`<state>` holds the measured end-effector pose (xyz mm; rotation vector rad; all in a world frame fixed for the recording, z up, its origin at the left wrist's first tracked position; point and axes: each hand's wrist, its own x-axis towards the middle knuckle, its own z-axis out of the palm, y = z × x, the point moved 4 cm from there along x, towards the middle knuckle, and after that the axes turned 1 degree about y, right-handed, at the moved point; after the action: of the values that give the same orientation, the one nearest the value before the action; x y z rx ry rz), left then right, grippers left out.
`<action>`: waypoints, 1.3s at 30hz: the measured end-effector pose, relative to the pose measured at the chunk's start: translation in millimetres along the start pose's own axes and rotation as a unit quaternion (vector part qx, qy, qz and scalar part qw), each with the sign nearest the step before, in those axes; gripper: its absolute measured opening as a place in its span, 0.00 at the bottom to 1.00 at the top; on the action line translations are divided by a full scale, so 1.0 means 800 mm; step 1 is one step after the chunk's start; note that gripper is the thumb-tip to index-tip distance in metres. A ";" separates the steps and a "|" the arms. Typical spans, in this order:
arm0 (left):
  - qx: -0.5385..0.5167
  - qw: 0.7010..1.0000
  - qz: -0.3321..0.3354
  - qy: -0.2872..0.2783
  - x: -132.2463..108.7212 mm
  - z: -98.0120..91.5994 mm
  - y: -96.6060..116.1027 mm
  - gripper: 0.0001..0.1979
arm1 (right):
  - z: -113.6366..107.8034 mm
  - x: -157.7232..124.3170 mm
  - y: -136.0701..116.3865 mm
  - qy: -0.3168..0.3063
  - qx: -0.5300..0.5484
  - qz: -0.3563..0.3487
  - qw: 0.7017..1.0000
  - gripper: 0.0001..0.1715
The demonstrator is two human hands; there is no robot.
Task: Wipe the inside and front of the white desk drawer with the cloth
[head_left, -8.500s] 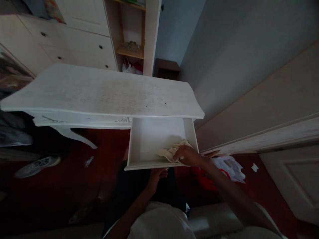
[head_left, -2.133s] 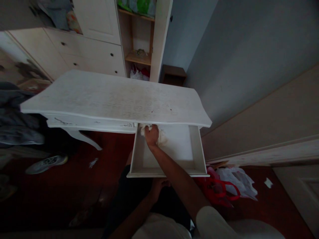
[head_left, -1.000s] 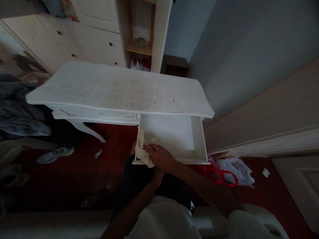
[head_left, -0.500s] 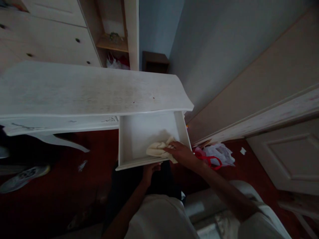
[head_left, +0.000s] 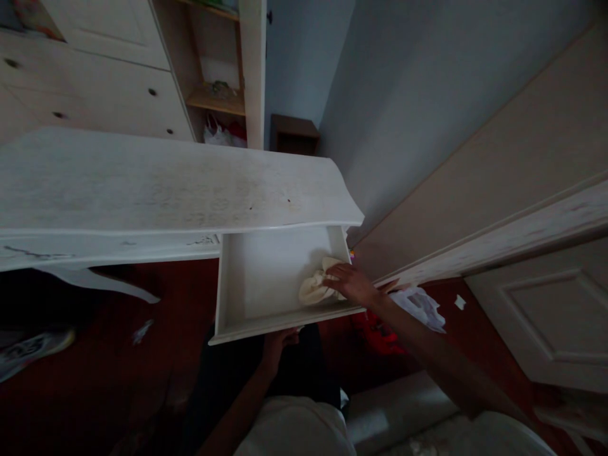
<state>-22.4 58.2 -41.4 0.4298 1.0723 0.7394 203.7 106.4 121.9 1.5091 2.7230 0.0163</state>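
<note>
A white drawer (head_left: 266,272) is pulled out from a white table (head_left: 190,183) whose top has dark stains. My right hand (head_left: 350,284) is closed on a cream cloth (head_left: 314,288), which lies bunched against the drawer's floor at the right front corner. Below the drawer's front edge is my left hand (head_left: 280,345), its fingers curled near the underside of the front panel. Part of that hand is hidden in shadow, and whether it grips anything cannot be made out.
White cabinets with knobs (head_left: 118,88) and an open shelf (head_left: 216,98) stand behind the table. A small brown box (head_left: 295,130) is by the wall. A white plastic bag (head_left: 420,308) lies on the red floor at right, a shoe (head_left: 35,351) at far left.
My right hand has moved right with the cloth, into the drawer's right front corner. The view has shifted slightly, so the table and drawer appear lower.
</note>
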 end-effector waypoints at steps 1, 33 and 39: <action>0.001 1.000 0.002 -0.002 0.000 0.000 0.000 0.15 | 0.000 0.009 0.007 0.000 -0.007 -0.005 1.000 0.16; 0.020 0.998 -0.041 -0.049 0.035 -0.014 -0.033 0.21 | -0.147 0.084 0.041 0.308 0.132 -0.136 0.932 0.23; 0.039 0.994 -0.077 -0.064 0.034 -0.015 -0.032 0.17 | -0.208 0.126 0.088 0.404 0.136 -0.052 0.903 0.24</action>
<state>-17.3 59.8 -80.4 0.4505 1.0039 0.5274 205.0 229.6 288.0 1.7060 3.5756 0.3526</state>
